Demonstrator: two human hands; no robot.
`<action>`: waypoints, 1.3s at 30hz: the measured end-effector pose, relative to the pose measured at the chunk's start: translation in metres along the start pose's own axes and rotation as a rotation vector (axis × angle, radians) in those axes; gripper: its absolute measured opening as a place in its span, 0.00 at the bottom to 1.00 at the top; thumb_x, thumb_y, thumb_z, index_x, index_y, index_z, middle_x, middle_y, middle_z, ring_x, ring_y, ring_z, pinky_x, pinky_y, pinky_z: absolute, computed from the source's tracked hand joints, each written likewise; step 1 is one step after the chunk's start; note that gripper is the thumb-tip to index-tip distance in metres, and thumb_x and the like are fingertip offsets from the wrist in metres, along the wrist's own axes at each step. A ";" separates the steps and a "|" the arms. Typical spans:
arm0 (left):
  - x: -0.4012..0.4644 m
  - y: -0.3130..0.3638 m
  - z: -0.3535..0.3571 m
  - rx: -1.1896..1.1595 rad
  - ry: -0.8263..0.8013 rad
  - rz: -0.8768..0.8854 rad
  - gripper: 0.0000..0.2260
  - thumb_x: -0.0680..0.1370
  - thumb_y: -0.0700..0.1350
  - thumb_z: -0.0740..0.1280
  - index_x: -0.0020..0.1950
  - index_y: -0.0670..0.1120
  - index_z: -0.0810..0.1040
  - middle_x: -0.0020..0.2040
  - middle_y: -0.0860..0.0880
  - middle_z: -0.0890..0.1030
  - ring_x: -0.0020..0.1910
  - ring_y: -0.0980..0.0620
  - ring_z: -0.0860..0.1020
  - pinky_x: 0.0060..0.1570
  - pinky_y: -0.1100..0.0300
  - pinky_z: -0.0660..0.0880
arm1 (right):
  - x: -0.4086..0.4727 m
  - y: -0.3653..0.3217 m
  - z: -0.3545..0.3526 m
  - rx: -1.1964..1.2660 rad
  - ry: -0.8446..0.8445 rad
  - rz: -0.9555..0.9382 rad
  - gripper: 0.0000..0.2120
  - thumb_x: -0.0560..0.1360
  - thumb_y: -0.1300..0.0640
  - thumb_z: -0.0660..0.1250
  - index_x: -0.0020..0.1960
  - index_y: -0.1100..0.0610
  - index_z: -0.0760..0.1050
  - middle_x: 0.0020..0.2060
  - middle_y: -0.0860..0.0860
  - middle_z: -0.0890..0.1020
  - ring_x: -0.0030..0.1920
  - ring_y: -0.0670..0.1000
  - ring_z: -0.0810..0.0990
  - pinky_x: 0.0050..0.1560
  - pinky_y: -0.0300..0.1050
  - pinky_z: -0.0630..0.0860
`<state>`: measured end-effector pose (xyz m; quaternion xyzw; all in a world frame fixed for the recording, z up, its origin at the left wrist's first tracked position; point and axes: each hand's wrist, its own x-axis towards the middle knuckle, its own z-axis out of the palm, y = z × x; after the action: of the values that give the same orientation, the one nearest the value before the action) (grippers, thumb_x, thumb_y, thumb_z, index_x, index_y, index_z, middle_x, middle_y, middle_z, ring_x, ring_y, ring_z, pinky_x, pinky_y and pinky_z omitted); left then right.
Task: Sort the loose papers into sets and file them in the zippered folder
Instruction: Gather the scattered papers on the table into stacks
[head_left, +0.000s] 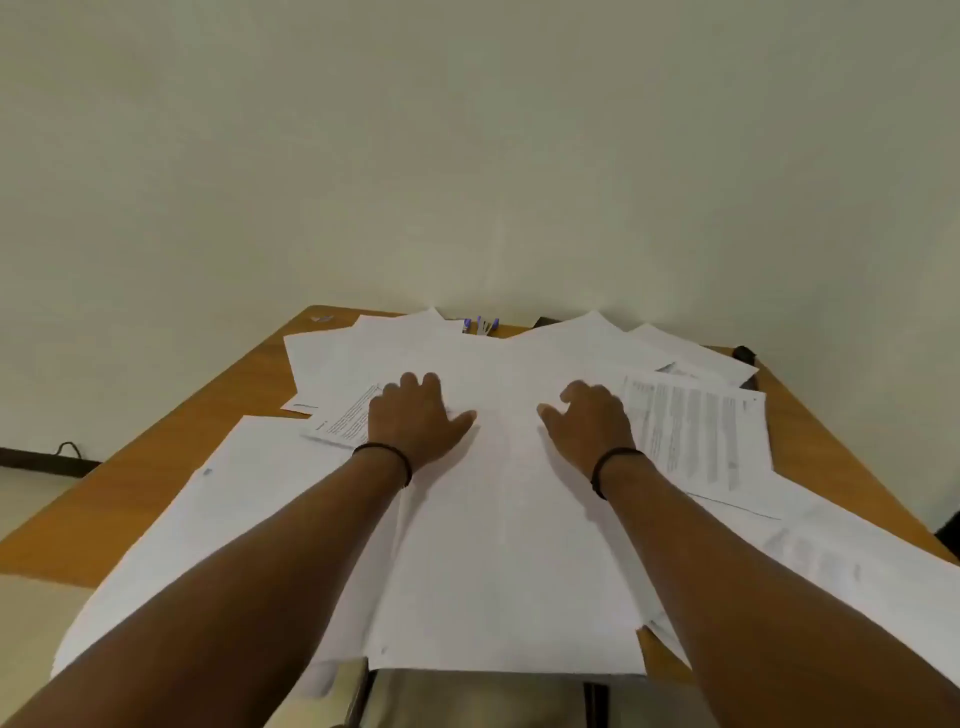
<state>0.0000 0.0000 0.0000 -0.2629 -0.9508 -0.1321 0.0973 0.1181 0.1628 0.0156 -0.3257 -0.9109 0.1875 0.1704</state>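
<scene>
Papers (498, 519) lie fanned and overlapping across a wooden table (171, 457), covering most of it from the 6 o'clock edge to the wall at 12 o'clock. Both hands rest palm-down on the middle sheets, fingers loosely bent and thumbs spread, grasping nothing: left hand (413, 418) at about 11 o'clock, right hand (589, 421) at about 1 o'clock. A printed page (691, 431) lies just beside the right hand at 3 o'clock. Small purple-tipped items (480, 326), too blurred to identify, sit at 12 o'clock.
</scene>
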 end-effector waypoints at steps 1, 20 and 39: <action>-0.008 -0.001 -0.002 -0.011 -0.034 -0.032 0.31 0.75 0.69 0.62 0.64 0.44 0.70 0.61 0.42 0.74 0.60 0.39 0.74 0.56 0.50 0.71 | -0.008 0.002 -0.003 0.023 -0.020 0.017 0.22 0.77 0.44 0.65 0.63 0.58 0.74 0.60 0.58 0.76 0.62 0.59 0.73 0.61 0.51 0.72; -0.050 -0.002 0.007 -0.230 -0.119 -0.192 0.37 0.70 0.66 0.71 0.68 0.44 0.65 0.62 0.43 0.74 0.60 0.42 0.75 0.52 0.52 0.73 | -0.047 0.026 -0.005 0.169 -0.151 0.300 0.16 0.70 0.54 0.74 0.52 0.60 0.74 0.45 0.53 0.79 0.45 0.54 0.79 0.43 0.43 0.75; -0.050 0.044 -0.109 -1.661 -0.345 -0.030 0.13 0.76 0.43 0.67 0.58 0.38 0.80 0.53 0.37 0.83 0.46 0.43 0.82 0.50 0.50 0.80 | -0.069 -0.074 -0.128 1.006 -0.250 -0.033 0.12 0.79 0.61 0.59 0.56 0.65 0.78 0.50 0.61 0.85 0.46 0.58 0.85 0.54 0.54 0.80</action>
<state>0.0777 -0.0201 0.0993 -0.2527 -0.5499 -0.7468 -0.2757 0.1851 0.0940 0.1479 -0.1641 -0.7264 0.6372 0.1985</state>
